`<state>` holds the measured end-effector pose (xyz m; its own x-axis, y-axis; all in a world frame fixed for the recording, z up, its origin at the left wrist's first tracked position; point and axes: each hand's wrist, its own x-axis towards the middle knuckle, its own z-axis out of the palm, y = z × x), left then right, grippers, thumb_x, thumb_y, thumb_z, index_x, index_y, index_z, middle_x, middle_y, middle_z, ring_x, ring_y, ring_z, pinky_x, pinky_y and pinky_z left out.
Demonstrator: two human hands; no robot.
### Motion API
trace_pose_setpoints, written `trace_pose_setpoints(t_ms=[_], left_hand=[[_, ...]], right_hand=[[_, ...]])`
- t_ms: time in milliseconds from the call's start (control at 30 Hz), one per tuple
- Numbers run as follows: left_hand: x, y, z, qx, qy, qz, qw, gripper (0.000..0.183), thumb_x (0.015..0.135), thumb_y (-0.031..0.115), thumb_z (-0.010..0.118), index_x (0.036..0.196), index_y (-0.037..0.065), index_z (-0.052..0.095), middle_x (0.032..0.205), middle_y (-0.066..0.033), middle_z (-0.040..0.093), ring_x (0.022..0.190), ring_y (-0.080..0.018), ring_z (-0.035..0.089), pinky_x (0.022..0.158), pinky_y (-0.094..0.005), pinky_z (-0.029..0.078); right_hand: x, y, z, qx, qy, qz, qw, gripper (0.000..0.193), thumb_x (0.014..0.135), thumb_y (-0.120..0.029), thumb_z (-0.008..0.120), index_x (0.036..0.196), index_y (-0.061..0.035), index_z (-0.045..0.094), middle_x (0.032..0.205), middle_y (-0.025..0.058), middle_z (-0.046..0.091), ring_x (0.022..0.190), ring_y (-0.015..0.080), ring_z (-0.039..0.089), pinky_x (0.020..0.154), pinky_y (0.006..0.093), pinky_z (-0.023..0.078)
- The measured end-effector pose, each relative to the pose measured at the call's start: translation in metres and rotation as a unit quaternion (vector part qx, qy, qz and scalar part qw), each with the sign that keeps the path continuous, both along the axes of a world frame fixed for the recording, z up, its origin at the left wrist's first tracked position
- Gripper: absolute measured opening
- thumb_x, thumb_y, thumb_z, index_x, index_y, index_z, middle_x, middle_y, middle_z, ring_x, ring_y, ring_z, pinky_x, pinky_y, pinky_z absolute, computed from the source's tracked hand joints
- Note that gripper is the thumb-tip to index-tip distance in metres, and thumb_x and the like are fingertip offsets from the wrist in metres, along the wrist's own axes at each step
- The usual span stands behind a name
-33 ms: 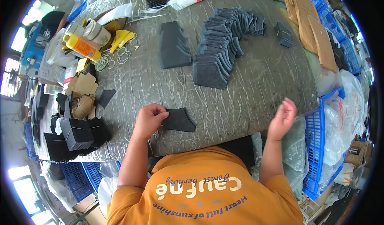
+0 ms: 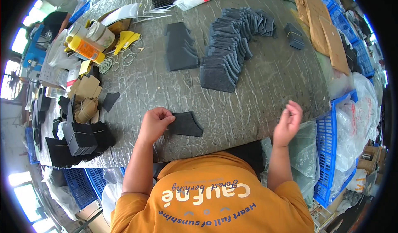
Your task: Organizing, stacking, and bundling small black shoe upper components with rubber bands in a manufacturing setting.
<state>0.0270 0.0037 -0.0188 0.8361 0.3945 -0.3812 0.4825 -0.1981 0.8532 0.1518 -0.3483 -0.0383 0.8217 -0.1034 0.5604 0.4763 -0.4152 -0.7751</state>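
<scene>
My left hand (image 2: 156, 123) pinches the left end of a dark, flat cut piece (image 2: 186, 124) between thumb and fingertips. That piece lies on the table near its front edge, with a curved right side. My right hand (image 2: 287, 124) is raised at the right front edge of the table, fingers loosely bent and thumb apart, with nothing seen in it. Beyond the hands, a long fanned row of dark grey cut pieces (image 2: 219, 74) curves away to the far right. Left of that row lies a shorter overlapping stack of similar pieces (image 2: 179, 46).
At the left stand bundled black pieces (image 2: 81, 138), brown card pieces (image 2: 88, 88), a yellow-orange bottle (image 2: 85, 49) and pale rubber bands (image 2: 108, 64). A banded grey bundle (image 2: 294, 36) lies far right. Brown cardboard (image 2: 334, 44) and a blue basket (image 2: 326, 150) line the right edge.
My right hand has shifted slightly to the left. My left hand and the piece it pinches have stayed put.
</scene>
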Motion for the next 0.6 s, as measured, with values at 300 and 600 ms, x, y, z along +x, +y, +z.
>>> trace_pose_setpoints(t_ms=[300, 600], left_hand=[[0.003, -0.002, 0.000, 0.011, -0.005, -0.014, 1.000, 0.007, 0.076, 0.005, 0.067, 0.075, 0.002, 0.061, 0.065, 0.0025, 0.057, 0.056, -0.0044, 0.049, 0.050, -0.0197, 0.039], [0.004, -0.003, 0.000, 0.037, -0.004, -0.020, 0.999, 0.009, 0.076, 0.007, 0.068, 0.076, 0.000, 0.062, 0.063, 0.0002, 0.058, 0.054, -0.0054, 0.050, 0.049, -0.0216, 0.040]], right_hand=[[-0.054, 0.087, 0.018, -0.130, -0.019, 0.387, 0.913, 0.015, 0.074, -0.002, 0.061, 0.088, -0.0057, 0.059, 0.104, 0.0114, 0.059, 0.103, 0.0312, 0.055, 0.086, 0.0419, 0.044], [-0.071, 0.108, 0.012, -0.336, -0.019, 0.493, 0.803, 0.043, 0.074, -0.019, 0.067, 0.113, -0.0047, 0.058, 0.124, 0.0087, 0.052, 0.118, 0.0216, 0.047, 0.099, 0.0434, 0.033]])
